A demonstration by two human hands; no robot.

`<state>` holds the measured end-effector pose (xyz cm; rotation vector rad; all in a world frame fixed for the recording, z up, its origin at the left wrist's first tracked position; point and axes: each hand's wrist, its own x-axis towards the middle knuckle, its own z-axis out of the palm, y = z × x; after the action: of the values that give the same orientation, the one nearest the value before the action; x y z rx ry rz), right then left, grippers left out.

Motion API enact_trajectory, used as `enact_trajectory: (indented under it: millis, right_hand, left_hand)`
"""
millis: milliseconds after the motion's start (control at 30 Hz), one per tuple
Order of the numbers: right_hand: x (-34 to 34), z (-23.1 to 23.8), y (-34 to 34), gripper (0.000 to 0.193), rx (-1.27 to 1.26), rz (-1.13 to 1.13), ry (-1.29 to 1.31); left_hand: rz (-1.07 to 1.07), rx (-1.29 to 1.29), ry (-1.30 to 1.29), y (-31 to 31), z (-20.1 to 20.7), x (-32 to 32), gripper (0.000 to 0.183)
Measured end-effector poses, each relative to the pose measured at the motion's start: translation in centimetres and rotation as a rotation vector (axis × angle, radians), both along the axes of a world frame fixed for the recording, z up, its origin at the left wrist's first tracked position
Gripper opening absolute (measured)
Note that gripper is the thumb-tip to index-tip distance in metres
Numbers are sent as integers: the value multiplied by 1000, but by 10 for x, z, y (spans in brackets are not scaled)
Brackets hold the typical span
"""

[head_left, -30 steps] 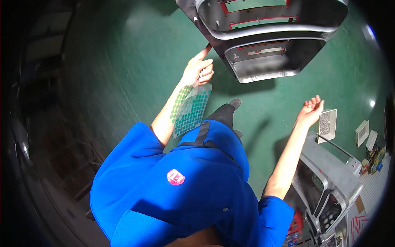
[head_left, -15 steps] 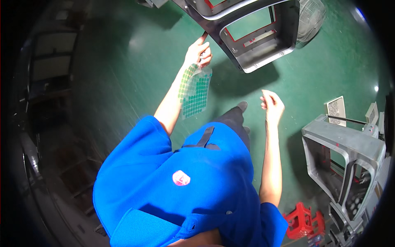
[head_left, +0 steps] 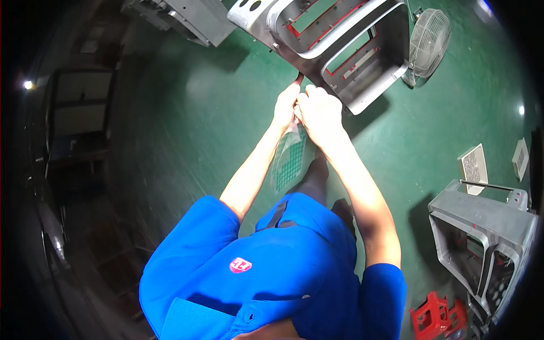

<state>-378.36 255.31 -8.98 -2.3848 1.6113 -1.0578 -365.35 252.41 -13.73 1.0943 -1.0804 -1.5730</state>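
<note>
My left hand [head_left: 285,107] is closed on the top of a clear sheet of round green stickers [head_left: 289,161], which hangs down in front of my legs. One finger of that hand reaches up to the lower edge of a large grey metal housing [head_left: 309,67] with square openings and red trim. Close against the left hand is my right hand [head_left: 322,112], its fingers bent inward just below the same edge. Whatever lies between the right fingertips is hidden.
A round caged fan [head_left: 429,44] stands at the far right of the housing. Another grey housing [head_left: 481,212] sits at the right, with red plastic stools [head_left: 433,314] nearer me. More grey metalwork [head_left: 198,22] is at the far left. The floor [head_left: 226,102] is green.
My right hand has swung left and up to meet my left hand. The left hand has shifted slightly right and down, with the sticker sheet still hanging from it. The view has moved too.
</note>
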Motion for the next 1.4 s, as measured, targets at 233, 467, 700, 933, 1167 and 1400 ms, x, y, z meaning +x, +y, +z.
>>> enact_trajectory:
  millis: [233, 467, 700, 933, 1167, 1400]
  right_hand:
    - [-2, -12, -7, 11, 51, 71, -144]
    - [-32, -5, -21, 10, 319, 181, -479]
    - [-107, -63, -32, 12, 997, 198, -1351]
    - [-109, -122, -170, 25, 509, -6, -1571]
    - [-40, -56, -238, 12, 364, 155, -1545]
    - [-25, -37, -230, 12, 321, 270, -1417]
  left_hand:
    - [42, 179, 145, 2, 18, -15, 52]
    - [-32, 251, 187, -7, 15, -26, 59]
    - [-42, 304, 66, -7, 21, -27, 58]
    - [2, 343, 26, 6, 28, -29, 54]
    - [132, 407, 76, 29, 33, -29, 52]
    - [178, 415, 88, 33, 44, -17, 51]
